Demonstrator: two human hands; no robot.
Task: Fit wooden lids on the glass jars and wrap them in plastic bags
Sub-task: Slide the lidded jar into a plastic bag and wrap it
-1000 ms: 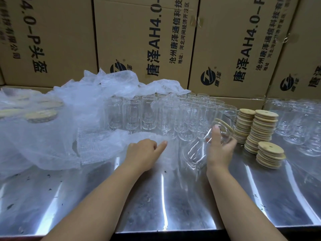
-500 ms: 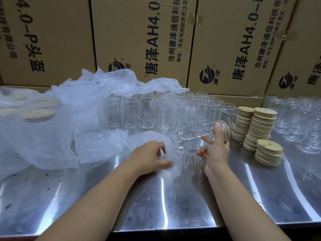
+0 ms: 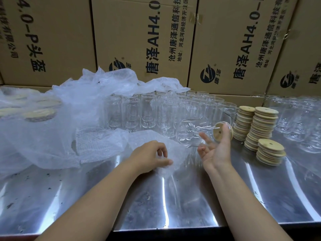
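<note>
Backing onto printed cardboard cartons (image 3: 139,40) across the whole upper frame; working on a steel table (image 3: 173,206) filling the lower half, probably chosen as a hard, wipeable bench. Heaping bubble plastic (image 3: 52,136) over the left of the frame, covering lidded jars (image 3: 40,114) at far left, apparently finished work parked out of the way. Lining up empty glass jars (image 3: 147,112) upright in rows at centre, with further jars (image 3: 295,119) at the right edge, mouths up and ready for capping. Stacking wooden lids (image 3: 260,126) in columns right of centre, just beside the working hand, likely for a short reach. Carrying one capped jar (image 3: 194,133) on its side just right of centre, above the table, its lid (image 3: 219,131) already seated and its base pointing left toward the plastic, presumably for sliding in bottom first. Cradling it on the right hand (image 3: 217,150), palm up, fingers (image 3: 205,139) spread and mostly straight under the glass, one digit standing against the lid's rim. Pinching a bubble bag (image 3: 177,150) between thumb and forefinger of the left hand (image 3: 149,157) at centre, other fingers curled, probably teasing its mouth open for the jar.
</note>
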